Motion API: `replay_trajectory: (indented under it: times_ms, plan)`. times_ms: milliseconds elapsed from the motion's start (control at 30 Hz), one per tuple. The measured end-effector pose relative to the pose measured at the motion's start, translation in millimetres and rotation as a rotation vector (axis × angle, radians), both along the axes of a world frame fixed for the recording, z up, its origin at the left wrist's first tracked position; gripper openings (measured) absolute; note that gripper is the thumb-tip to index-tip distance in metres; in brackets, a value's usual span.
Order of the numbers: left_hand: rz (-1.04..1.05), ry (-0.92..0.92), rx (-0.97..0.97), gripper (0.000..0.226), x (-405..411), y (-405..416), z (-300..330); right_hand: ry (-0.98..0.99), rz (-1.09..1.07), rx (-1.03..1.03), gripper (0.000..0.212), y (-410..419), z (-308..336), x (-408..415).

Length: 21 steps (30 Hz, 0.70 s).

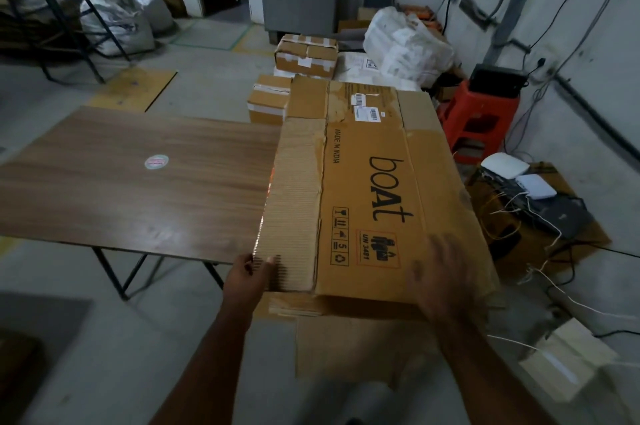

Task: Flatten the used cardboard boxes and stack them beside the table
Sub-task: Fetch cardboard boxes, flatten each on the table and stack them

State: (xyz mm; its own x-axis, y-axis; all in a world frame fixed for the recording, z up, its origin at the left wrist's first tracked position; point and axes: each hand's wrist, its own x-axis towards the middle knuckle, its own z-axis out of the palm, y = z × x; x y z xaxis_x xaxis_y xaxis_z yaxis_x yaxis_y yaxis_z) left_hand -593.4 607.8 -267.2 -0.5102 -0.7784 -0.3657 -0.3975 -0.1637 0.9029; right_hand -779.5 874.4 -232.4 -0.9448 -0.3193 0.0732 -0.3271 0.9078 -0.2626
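Beside the table's right edge, a flattened cardboard box (374,189) lies level, its left side overlapping the table (131,175) at the near right corner. At the box's near left corner the left hand (251,274) grips the torn, ribbed flap, thumb on top and fingers curled beneath. Over the near right part of the box the right hand (446,281) is blurred, fingers spread wide and straight, palm down on the cardboard. More flat cardboard (346,345) lies underneath, nearer the person.
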Motion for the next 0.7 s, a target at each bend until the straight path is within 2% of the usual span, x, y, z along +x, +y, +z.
replay_trajectory:
  times_ms: [67,167,400,600,700]
  plan:
    - [-0.067,-0.034,-0.096,0.04,5.4,-5.9,1.5,-0.029,0.139,-0.049,0.058,-39.2,6.5,29.1]
    - [-0.184,-0.148,-0.385,0.053,24.1,-23.1,6.3,-0.067,0.308,-0.181,0.051,-98.1,10.0,75.1]
    - [-0.25,-0.067,-0.768,0.044,106.3,-102.9,26.7,-0.068,0.498,-0.325,0.042,-222.6,17.6,165.6]
    - [-0.035,-0.09,-0.976,0.028,207.6,-175.2,45.5,-0.083,0.73,-0.402,0.037,-335.6,21.7,246.1]
    - [0.087,-0.164,-1.004,0.028,267.0,-206.8,50.7,-0.128,0.887,-0.398,0.037,-391.0,26.0,292.4]
